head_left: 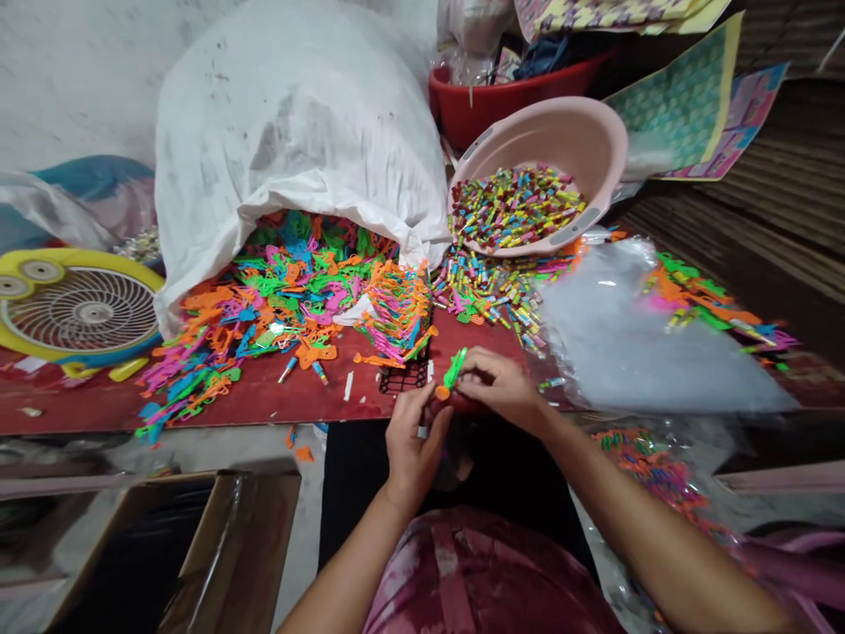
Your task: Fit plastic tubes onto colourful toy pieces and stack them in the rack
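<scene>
Near the table's front edge my two hands are close together. My left hand [413, 438] is closed, its fingertips around a small orange plastic piece [442, 394] with a rounded end. Right beside it, my right hand [505, 387] pinches a bright green plastic piece [455, 365] that stands up from the fingertips. The two pieces overlap in view; whether they are joined I cannot tell. Just beyond my hands, a stack of colourful plastic pieces [400, 304] stands by a black wire rack [402, 379].
A large white sack [297, 106] spills bright plastic pieces [283, 291] across the red table [264, 387]. Small striped tubes fill a tilted pink basin [594, 141]. Clear plastic bags [634, 343] lie at right. A yellow fan [85, 308] stands left, above an open cardboard box [244, 546].
</scene>
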`<state>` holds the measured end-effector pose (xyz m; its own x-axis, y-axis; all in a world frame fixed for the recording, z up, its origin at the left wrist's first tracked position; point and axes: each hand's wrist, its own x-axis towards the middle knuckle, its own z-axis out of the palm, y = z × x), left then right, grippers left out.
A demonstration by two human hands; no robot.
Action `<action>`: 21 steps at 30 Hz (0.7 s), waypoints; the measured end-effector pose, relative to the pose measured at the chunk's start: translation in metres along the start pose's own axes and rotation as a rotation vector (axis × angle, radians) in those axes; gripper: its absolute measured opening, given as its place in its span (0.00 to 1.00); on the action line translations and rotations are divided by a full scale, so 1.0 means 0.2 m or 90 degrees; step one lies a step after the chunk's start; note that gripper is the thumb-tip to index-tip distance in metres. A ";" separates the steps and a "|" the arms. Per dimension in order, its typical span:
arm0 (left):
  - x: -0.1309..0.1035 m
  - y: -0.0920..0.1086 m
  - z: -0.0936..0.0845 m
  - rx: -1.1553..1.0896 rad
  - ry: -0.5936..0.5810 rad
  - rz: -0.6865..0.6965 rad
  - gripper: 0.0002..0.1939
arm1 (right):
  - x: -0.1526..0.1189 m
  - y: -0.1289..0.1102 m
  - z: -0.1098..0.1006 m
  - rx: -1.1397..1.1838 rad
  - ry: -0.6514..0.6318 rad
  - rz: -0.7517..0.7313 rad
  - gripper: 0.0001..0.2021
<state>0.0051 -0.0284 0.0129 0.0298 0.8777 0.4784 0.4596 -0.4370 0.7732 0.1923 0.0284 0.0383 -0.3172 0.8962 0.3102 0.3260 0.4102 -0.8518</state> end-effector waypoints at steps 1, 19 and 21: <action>0.02 0.01 0.02 0.009 0.017 -0.002 0.13 | -0.01 -0.02 0.05 0.037 -0.018 0.007 0.02; 0.11 -0.01 -0.01 0.071 0.143 0.020 0.07 | -0.02 -0.04 0.33 -0.097 0.160 -0.041 0.04; 0.10 -0.01 0.00 0.068 0.142 0.018 0.08 | -0.04 -0.03 0.35 -0.115 0.156 -0.060 0.06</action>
<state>0.0050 -0.0107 0.0210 -0.1471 0.7955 0.5879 0.5524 -0.4269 0.7159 0.1304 0.0067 0.0114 -0.1368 0.8580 0.4952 0.4648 0.4970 -0.7328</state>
